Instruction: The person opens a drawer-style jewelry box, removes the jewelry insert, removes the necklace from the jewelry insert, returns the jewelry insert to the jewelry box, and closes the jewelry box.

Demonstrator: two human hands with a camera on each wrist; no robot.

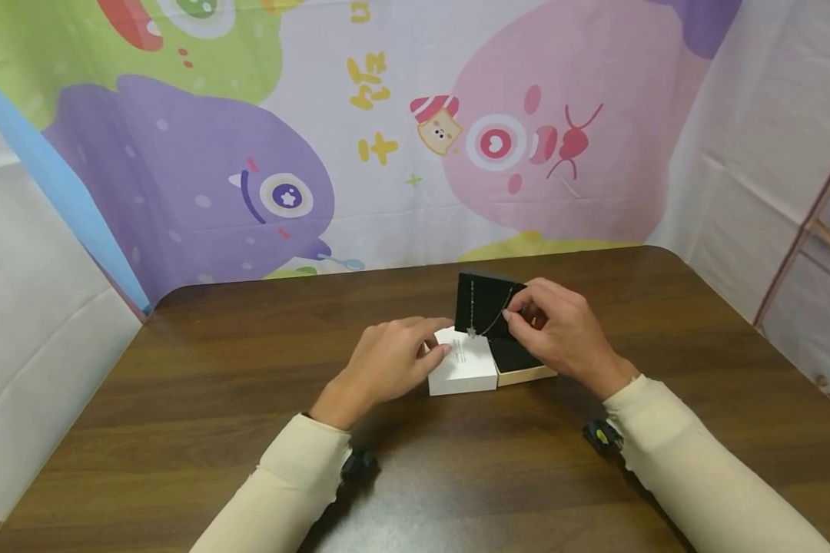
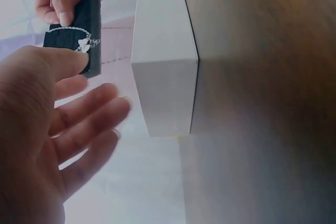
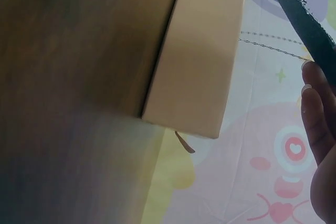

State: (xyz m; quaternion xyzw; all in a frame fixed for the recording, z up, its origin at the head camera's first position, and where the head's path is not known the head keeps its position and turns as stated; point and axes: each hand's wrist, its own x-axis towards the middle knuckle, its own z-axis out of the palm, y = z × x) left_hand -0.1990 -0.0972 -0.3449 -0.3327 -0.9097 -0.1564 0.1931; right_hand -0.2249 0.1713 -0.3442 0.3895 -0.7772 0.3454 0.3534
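Note:
My right hand (image 1: 563, 326) pinches a black jewelry pad (image 1: 486, 299) at its right side and holds it upright above the boxes. A thin silver necklace (image 1: 473, 299) hangs across the pad, with a small sparkling pendant (image 1: 472, 332) at its lower edge. In the left wrist view the pendant (image 2: 84, 44) appears beside the left thumb. My left hand (image 1: 390, 357) hovers at the white box lid (image 1: 466, 376), thumb and fingers apart, fingertips close to the pad's lower left corner. Whether they touch the pad I cannot tell.
An open box base (image 1: 527, 376) with tan sides and a black inside sits against the white lid's right side. Both rest on a brown wooden table (image 1: 214, 384). Behind the table hangs a cloth (image 1: 387, 207) printed with cartoon figures.

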